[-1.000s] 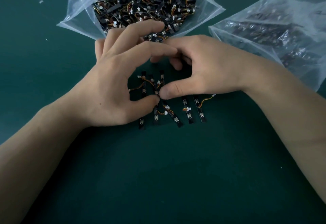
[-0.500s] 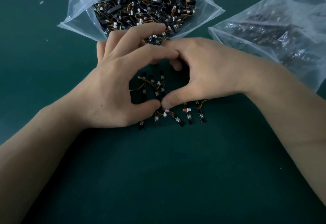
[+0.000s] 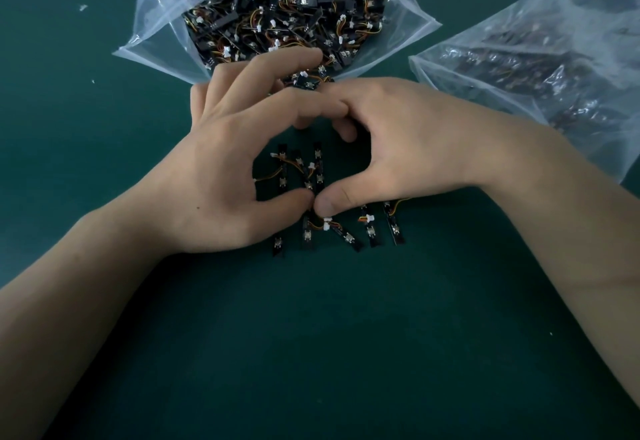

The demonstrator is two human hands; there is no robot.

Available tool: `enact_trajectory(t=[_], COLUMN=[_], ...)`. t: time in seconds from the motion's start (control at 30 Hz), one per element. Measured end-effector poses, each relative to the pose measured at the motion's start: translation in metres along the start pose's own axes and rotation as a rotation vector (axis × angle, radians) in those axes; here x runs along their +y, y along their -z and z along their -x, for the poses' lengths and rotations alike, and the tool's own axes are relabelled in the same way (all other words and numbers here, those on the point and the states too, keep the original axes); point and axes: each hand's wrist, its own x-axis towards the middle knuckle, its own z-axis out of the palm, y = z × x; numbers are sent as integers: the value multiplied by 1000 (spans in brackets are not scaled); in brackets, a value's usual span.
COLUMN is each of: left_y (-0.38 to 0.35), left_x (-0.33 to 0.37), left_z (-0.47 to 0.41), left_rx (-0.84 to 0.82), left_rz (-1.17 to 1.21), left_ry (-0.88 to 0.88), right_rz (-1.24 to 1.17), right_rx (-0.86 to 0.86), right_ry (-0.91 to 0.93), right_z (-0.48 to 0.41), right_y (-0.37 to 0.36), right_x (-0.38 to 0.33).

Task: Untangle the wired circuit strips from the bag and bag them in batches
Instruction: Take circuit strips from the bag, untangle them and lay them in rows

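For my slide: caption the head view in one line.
Left hand and right hand encircle loose circuit strips before the open bag.

Dark green tabletop [image 3: 311, 353] — matte, dimly lit, few white specks [image 3: 83, 7]

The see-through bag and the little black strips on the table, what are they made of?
The open bag looks like thin soft plastic: clear, glossy, crinkled, contents showing through. The circuit strips look like stiff black circuit board, matt, each with a small button, thin orange and yellow wires, likely plastic-coated, and a white plug, probably plastic.
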Motion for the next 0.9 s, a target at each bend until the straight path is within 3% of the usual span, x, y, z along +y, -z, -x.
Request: enact_trajectory(t=[0.9], left_y=[4], left_x=[-2], left_z=[-1], left_rx=[-44], left_rz=[9], left_ry=[-16], right_rz=[-53], right_rx=[-42], right_ry=[-13], right_z=[3], right_y=[5], right_x=[-7])
